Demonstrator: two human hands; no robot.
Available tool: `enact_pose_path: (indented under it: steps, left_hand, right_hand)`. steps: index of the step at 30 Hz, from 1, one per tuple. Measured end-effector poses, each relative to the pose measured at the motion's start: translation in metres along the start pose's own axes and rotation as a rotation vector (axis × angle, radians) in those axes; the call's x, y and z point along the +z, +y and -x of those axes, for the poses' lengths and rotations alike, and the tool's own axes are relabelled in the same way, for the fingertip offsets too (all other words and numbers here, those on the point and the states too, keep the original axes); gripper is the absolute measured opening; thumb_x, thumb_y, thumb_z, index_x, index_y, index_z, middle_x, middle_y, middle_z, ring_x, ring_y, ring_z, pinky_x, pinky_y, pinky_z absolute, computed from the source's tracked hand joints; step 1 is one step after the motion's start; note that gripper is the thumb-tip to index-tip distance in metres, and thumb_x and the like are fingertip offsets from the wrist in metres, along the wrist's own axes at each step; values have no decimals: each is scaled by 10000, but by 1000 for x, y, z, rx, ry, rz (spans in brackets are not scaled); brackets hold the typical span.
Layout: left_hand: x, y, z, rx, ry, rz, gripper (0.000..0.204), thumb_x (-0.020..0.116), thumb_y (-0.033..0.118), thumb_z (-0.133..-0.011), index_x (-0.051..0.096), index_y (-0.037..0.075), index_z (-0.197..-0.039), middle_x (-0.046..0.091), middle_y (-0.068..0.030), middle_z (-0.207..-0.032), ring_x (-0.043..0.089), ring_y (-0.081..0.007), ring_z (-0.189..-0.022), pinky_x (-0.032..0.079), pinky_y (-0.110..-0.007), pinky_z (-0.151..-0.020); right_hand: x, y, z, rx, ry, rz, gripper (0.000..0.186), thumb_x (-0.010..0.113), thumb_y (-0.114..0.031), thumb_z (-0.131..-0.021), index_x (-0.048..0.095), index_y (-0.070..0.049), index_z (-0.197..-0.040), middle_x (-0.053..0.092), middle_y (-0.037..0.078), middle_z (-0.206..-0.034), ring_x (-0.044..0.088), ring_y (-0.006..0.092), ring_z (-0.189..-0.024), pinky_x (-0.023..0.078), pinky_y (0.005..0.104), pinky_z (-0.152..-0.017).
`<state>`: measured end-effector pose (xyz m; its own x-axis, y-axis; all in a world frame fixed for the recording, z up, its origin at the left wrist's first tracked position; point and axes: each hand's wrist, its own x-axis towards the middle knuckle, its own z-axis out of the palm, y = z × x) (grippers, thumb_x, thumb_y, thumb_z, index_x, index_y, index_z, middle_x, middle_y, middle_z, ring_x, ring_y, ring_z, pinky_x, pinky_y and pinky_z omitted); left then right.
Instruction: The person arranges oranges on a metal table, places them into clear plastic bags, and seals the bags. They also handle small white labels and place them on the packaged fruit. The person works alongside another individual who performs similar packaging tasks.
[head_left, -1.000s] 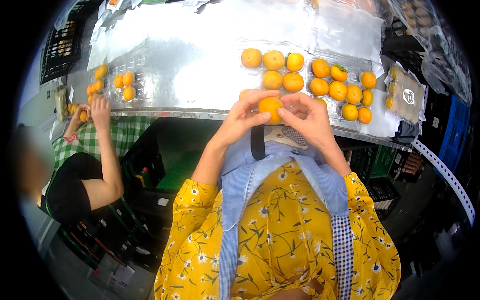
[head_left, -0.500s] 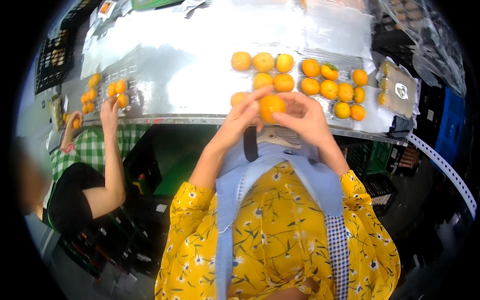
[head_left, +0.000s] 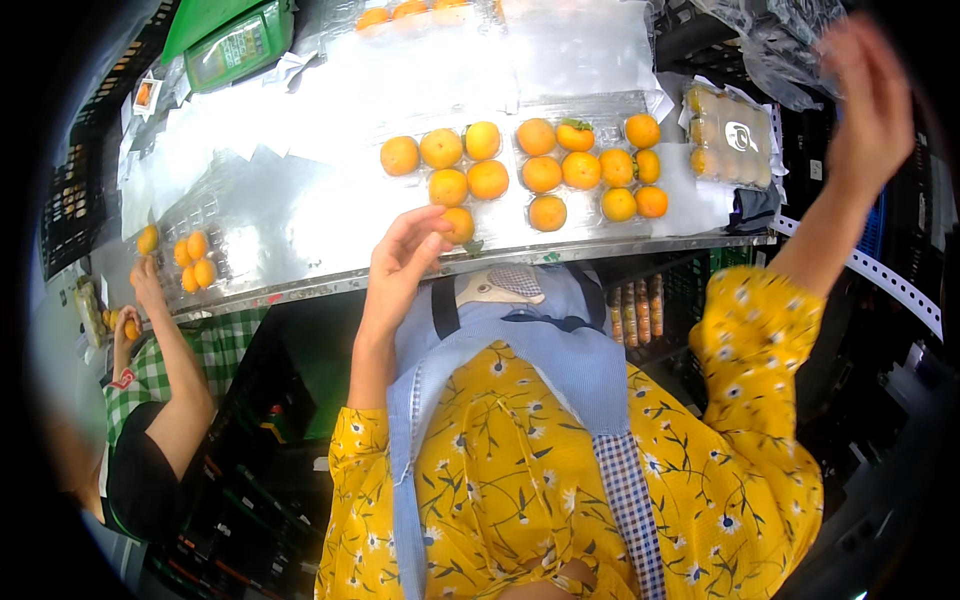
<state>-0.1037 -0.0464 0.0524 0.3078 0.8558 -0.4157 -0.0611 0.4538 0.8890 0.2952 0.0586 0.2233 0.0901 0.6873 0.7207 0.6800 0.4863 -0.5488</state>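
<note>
- Fruits (head_left: 441, 148) are set in side-by-side trays (head_left: 584, 209) on the surface (head_left: 330, 235), at twelve to one o'clock from the view's centre.
- A lidded tray (head_left: 738, 150) is placed right of these, at two.
- Other fruits (head_left: 197, 243) are laid at nine o'clock.

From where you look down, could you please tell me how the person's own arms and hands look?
The left hand and the blurred right hand are ungloved. Loose yellow sleeves, printed with white flowers and dark stems, leave the forearms bare.
</note>
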Motion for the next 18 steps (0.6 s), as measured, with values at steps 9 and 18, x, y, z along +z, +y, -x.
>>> enact_pose_path:
  steps: [9, 18]
  left_hand:
    - [-5, -7, -5, -42, 71, 10, 280, 559, 165, -934, 570, 20, -1173, 630, -48, -1002, 566, -90, -829, 432, -219, -684]
    - [19, -3, -18, -38, -59, -91, 231, 583, 136, -919, 584, 45, -1131, 616, -27, -994, 546, -68, -843, 430, -211, -695]
  right_hand:
    - [9, 12, 237, 711, -770, 553, 415, 747, -179, -738, 609, -43, -1105, 610, 152, -1046, 609, 317, -941, 489, 403, -783]
    - [10, 20, 263, 841, -544, 434, 444, 750, -155, -754, 574, -23, -1140, 618, 151, -1009, 616, 269, -917, 498, 354, -758]
